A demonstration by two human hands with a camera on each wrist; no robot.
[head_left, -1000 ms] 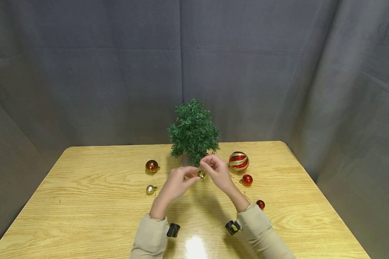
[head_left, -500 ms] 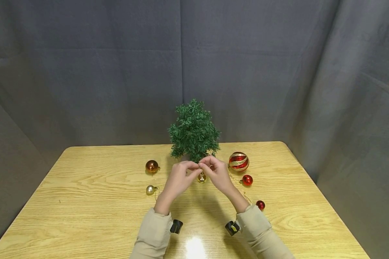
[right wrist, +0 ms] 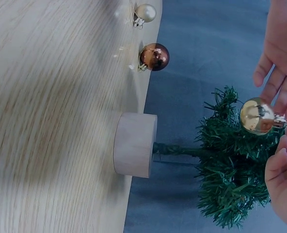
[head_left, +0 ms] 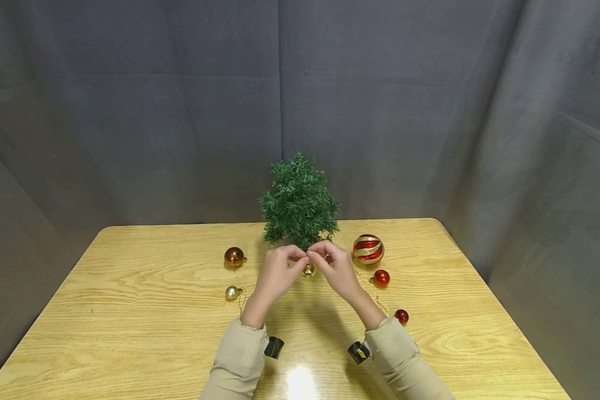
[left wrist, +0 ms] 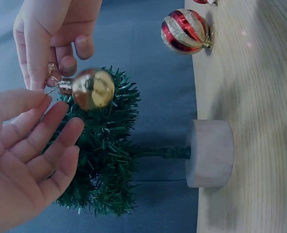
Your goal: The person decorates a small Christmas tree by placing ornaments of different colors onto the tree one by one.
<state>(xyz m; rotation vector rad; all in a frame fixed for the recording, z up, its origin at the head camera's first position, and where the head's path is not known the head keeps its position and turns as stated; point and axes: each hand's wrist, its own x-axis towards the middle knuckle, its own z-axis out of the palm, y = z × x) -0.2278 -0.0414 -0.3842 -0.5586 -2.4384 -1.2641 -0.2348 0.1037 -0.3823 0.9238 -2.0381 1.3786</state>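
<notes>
1. The gold ball (head_left: 308, 270) hangs just below the meeting fingertips of both hands, a little below the centre of the head view, between the tree and the person.
2. Its string (left wrist: 51, 91) runs from the metal cap to the fingertips, at the left of the left wrist view.
3. The left hand (head_left: 279, 272) pinches the string with thumb and forefinger, its other fingers loosely bent; a second ago its fingertips were at the ball's side.
4. The right hand (head_left: 338, 273) also pinches at the string, though whether it has one strand or the whole loop is too small to tell.
5. The work thus seems to have passed from steadying the ball to handling its string, with the ball's weight now apparently on the string.
6. Over the last half second the ball shifts slightly up and left in the head view.
7. The green tree (head_left: 299, 203) stands unchanged at the centre, with nothing seen hung on it.
8. Outward on the table (head_left: 145, 311), the copper ball (head_left: 234, 256) and pale ball (head_left: 232, 293) lie left; the striped ball (head_left: 368, 249) and two red balls (head_left: 381, 278) lie right, all unmoved.
</notes>
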